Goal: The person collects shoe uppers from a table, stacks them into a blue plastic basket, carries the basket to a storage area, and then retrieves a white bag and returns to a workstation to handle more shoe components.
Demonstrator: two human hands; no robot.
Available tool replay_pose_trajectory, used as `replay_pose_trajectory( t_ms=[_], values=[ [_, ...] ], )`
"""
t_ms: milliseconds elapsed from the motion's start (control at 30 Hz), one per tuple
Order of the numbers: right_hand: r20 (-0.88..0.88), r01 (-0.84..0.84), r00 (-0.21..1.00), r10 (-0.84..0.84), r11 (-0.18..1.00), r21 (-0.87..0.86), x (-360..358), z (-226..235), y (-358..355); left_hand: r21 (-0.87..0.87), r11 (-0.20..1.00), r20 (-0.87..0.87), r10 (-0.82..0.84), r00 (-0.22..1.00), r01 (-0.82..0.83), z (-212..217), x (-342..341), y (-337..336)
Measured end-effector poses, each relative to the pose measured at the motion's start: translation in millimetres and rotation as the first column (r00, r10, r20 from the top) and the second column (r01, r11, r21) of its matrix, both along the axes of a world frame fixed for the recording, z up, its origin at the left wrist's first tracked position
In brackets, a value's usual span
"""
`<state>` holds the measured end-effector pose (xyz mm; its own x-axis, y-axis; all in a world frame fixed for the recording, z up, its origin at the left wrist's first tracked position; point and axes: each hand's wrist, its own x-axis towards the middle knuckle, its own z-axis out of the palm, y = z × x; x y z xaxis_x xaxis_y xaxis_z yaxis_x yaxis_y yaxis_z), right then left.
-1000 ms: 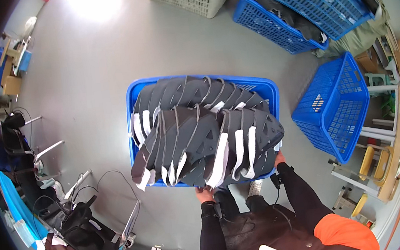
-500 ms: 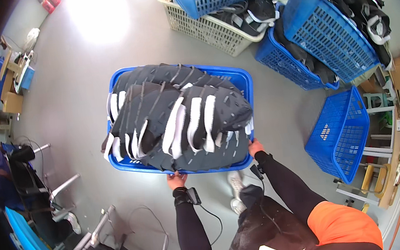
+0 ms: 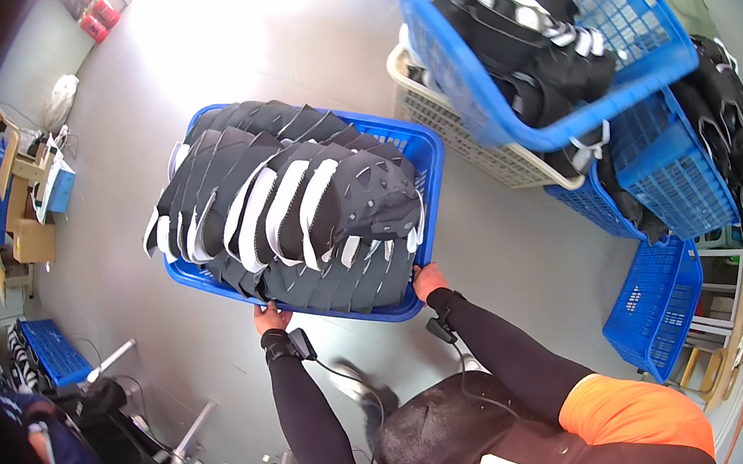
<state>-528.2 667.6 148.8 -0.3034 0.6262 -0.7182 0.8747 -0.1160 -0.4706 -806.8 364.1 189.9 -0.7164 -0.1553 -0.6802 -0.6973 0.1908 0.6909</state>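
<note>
A blue plastic basket [image 3: 434,170] is in front of me, heaped above its rim with dark grey fabric pieces [image 3: 229,189] that have white edges and overlap in rows. My left hand [image 3: 270,318] is closed on the near rim, left of its middle. At the near right corner my right hand [image 3: 429,280] grips the same rim. Part of the fingers of both hands is hidden by the basket. Each wrist wears a black band with a small cabled device. Below the basket, my feet are partly in view on the grey floor.
At upper right, a blue basket [image 3: 553,133] of black-and-white pieces sits on a cream basket [image 3: 471,143]. More filled blue baskets stand beside them. Another blue basket [image 3: 651,315] is by a rack at right. A person [image 3: 57,451] sits at lower left near metal legs [image 3: 195,435].
The held basket has shifted left in view and turned slightly clockwise, both hands still on its rim. The stacked baskets at upper right now appear lower and farther right. My feet have moved.
</note>
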Motion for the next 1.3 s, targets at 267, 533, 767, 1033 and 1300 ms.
replay_pose_trajectory(
  t_ms=[267, 533, 767, 1033, 1300],
  values=[
    [0.096, 0.078, 0.992, -0.086, 0.994, 0.082, -183, -12, 66, 0.02, 0.999, 0.016, -0.029, 0.999, 0.029, -7, -191, 75],
    [0.084, 0.024, 0.996, -0.033, 0.994, 0.111, -296, 0, 132, 0.032, 0.99, 0.009, -0.135, 0.991, 0.135, 7, -308, 147],
    [0.049, 0.143, 0.988, -0.146, 0.987, 0.07, -402, 2, 201, -0.064, 0.988, 0.067, -0.133, 0.989, 0.138, 24, -425, 251],
    [0.068, -0.091, 0.994, 0.081, 0.983, 0.156, -564, -9, 350, -0.002, 0.977, 0.029, -0.212, 0.977, 0.212, 4, -601, 382],
    [0.095, 0.149, 0.983, -0.159, 0.983, 0.108, -710, 2, 520, 0.132, 0.964, 0.085, -0.243, 0.966, 0.231, -20, -755, 556]
  ],
)
